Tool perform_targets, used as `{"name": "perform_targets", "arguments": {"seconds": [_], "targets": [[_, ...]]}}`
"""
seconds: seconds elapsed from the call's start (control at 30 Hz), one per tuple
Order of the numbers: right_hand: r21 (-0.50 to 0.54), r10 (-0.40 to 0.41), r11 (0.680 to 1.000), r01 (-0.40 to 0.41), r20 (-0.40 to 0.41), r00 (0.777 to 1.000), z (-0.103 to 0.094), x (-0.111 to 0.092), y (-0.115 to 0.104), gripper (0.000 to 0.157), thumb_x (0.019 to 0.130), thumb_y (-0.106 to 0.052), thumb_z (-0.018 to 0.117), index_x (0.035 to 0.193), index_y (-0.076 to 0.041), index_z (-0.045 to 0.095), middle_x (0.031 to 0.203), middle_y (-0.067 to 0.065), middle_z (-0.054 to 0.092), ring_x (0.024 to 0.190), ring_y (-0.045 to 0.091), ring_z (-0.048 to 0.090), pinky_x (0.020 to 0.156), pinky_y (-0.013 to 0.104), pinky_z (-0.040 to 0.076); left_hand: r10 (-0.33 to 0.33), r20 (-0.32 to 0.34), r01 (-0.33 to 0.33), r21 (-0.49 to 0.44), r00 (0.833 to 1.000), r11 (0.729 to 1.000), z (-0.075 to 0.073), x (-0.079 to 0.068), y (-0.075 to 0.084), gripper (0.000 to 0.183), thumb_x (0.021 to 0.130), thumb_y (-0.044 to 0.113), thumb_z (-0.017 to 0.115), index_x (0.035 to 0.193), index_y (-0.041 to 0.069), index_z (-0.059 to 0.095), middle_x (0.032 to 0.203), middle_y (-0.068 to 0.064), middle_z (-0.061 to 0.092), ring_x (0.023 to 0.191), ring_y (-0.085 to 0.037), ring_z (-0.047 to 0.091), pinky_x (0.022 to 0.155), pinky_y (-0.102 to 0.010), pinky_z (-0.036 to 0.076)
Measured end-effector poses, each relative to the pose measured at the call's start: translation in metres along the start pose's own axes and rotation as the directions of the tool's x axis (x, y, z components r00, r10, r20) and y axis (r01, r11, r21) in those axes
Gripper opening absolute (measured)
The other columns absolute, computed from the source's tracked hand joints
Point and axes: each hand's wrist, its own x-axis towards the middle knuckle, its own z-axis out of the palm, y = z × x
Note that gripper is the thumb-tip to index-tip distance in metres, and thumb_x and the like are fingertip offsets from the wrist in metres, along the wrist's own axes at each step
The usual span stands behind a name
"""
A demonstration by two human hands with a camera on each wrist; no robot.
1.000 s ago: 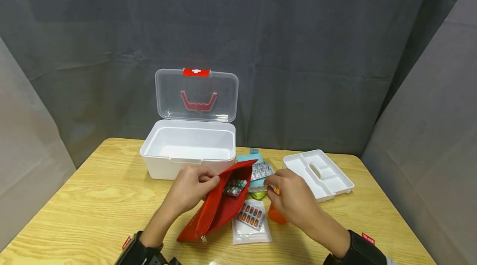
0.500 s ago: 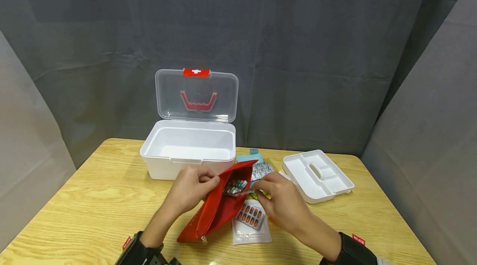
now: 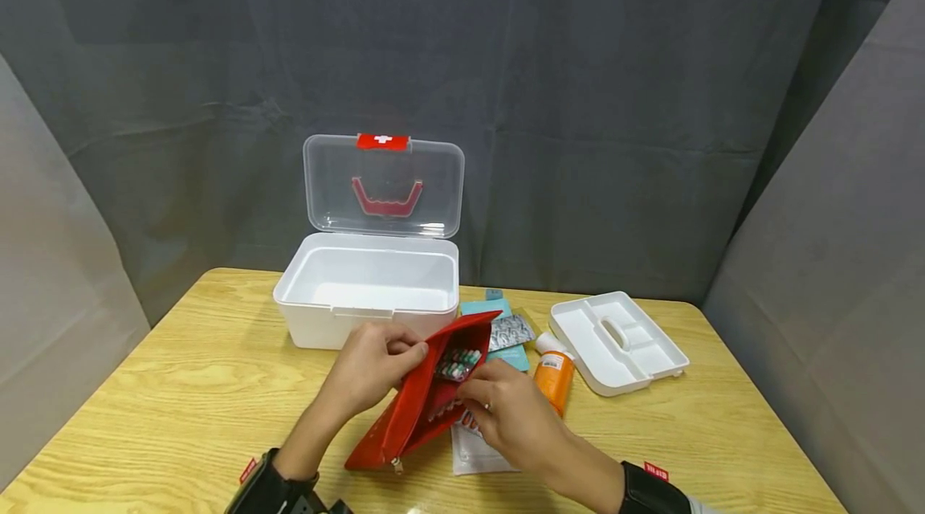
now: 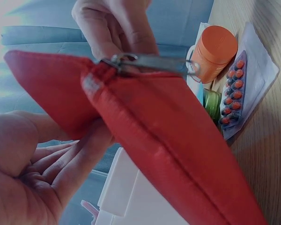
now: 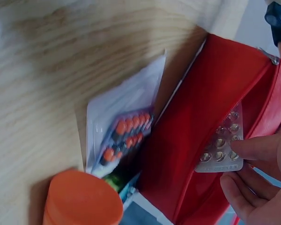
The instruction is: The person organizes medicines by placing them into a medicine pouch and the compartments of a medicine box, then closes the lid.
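Note:
My left hand [image 3: 372,365] pinches the upper edge of a red zip pouch [image 3: 405,422], which stands tilted with its mouth open to the right. Between the thumb and fingers of my right hand [image 3: 516,409] is a blister pack [image 5: 220,161] with clear round bubbles, its far part inside the pouch mouth. Another blister pack [image 3: 457,364] of green and white capsules lies further inside the pouch. Just beneath my right hand, a blister pack of orange and black capsules [image 5: 126,133] rests on a flat white packet [image 3: 477,454], partly hidden in the head view.
Behind the pouch stands a white first-aid box [image 3: 361,317] with its clear lid [image 3: 383,185] raised. An orange bottle [image 3: 554,380] lies right of my right hand, near a white divided tray [image 3: 607,361]. Light blue packets [image 3: 513,357] and a silver blister pack [image 3: 509,332] lie between.
My right hand has moved left and down from beside the tray to the pouch mouth, bringing the blister pack partly inside. The orange bottle has come into fuller view. My left hand stays put.

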Motion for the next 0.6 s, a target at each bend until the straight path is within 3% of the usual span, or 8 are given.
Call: {"name": "perform_targets", "arguments": {"seconds": [0.37,0.6], "targets": [[0.075,0.017,0.997,-0.025,0.097,0.995,0.013,0.0,-0.007,0.018,0.08,0.003,0.077,0.089,-0.012,0.08,0.088,-0.004,0.076,0.087,0.012,0.069,0.081,0.025,0.058,0.0,-0.001,0.0,0.006,1.0,1.0,0.0,0.0,-0.001,0.011,0.092,0.008,0.067,0.086,0.005,0.075,0.075,-0.003,0.075,0.056,-0.01,0.065,0.05,-0.026,0.056],[0.122,-0.02,0.992,0.008,0.1,0.995,0.019,0.001,-0.008,0.021,0.078,0.009,0.073,0.089,-0.008,0.079,0.087,-0.001,0.077,0.085,0.012,0.071,0.08,0.023,0.058,-0.001,-0.004,0.001,0.012,1.0,1.0,0.0,0.0,-0.001,0.011,0.091,0.009,0.067,0.086,0.005,0.076,0.075,-0.003,0.075,0.056,-0.009,0.066,0.05,-0.026,0.056]]}}
